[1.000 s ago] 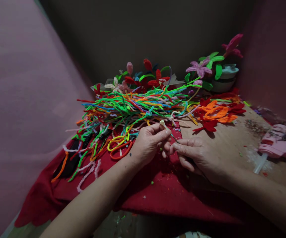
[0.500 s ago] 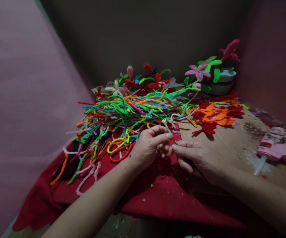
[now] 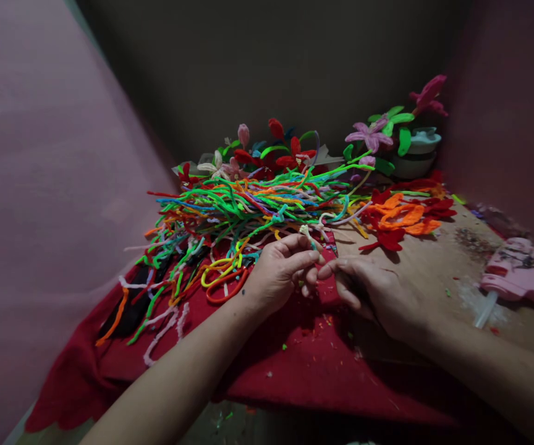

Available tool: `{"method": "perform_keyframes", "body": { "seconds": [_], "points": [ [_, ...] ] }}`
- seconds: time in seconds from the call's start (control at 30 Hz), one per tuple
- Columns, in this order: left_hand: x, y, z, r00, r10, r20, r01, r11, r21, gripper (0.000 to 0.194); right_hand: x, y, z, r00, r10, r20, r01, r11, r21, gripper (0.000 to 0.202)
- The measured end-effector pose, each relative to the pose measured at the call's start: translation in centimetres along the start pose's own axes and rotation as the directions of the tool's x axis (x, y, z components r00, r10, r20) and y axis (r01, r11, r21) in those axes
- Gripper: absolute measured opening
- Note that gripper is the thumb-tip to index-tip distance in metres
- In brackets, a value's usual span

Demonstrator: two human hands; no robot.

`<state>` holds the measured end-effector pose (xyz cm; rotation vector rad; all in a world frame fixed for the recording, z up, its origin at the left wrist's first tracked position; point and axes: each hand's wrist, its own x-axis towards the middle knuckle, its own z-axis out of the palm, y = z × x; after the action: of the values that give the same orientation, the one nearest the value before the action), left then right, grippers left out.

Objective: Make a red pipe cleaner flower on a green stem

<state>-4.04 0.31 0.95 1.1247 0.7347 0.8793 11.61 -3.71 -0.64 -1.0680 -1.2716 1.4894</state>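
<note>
Pinching a small piece [image 3: 305, 231] between thumb and forefinger, the left hand [image 3: 279, 269] lets its pale head stand out at twelve o'clock, probably so that the fingers do not press it flat. The right hand [image 3: 371, 284] comes close from three o'clock with its fingers half bent and a narrow space between them. Whether it touches the lower end, I cannot tell. The two hands meet above the front part of the bench, maybe because here both sides of the piece are easy to reach.

Counting from the hands, the pile of fuzzy stems [image 3: 262, 201] lies at eleven o'clock, the orange petals [image 3: 401, 213] at two, a purple flower [image 3: 369, 135] at one. The pink glue gun [image 3: 512, 278] is at three, and a red loop [image 3: 223, 301], perhaps a scissor handle, at nine, both placed outside the working space, so they seem not to disturb the fingers.

The piece looks thin and light; its head is cream, a little spread at the top, with a greenish-blue part below.
</note>
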Motion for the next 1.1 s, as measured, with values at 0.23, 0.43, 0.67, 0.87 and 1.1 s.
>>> {"method": "perform_keyframes", "body": {
  "seconds": [0.23, 0.43, 0.67, 0.87, 1.1],
  "points": [
    [-0.2, 0.0, 0.0, 1.000, -0.007, -0.006, 0.007, 0.999, 0.035, 0.020, 0.3, -0.4, 0.1, 0.995, -0.032, -0.095, 0.041, 0.995, 0.087, 0.017],
    [-0.1, -0.3, 0.0, 1.000, 0.008, -0.012, -0.008, 0.998, 0.064, 0.020, 0.5, 0.2, 0.1, 0.998, 0.027, -0.055, -0.016, 0.983, 0.183, 0.022],
    [-0.4, -0.3, 0.4, 0.999, -0.025, -0.040, 0.029, 0.995, 0.096, 0.023, 0.5, 0.1, 0.3, 0.995, 0.050, 0.081, -0.069, 0.965, 0.255, 0.028],
    [-0.7, -0.4, 0.9, 0.998, -0.018, -0.055, 0.026, 0.988, 0.155, 0.020, 0.4, 0.3, 0.3, 0.990, 0.129, 0.058, -0.140, 0.957, 0.254, 0.025],
    [-0.9, -0.3, 1.1, 0.999, 0.010, -0.049, -0.001, 0.985, 0.173, 0.017, 0.4, 0.8, 0.3, 0.981, 0.188, 0.051, -0.195, 0.949, 0.249, 0.029]
  ]
}}
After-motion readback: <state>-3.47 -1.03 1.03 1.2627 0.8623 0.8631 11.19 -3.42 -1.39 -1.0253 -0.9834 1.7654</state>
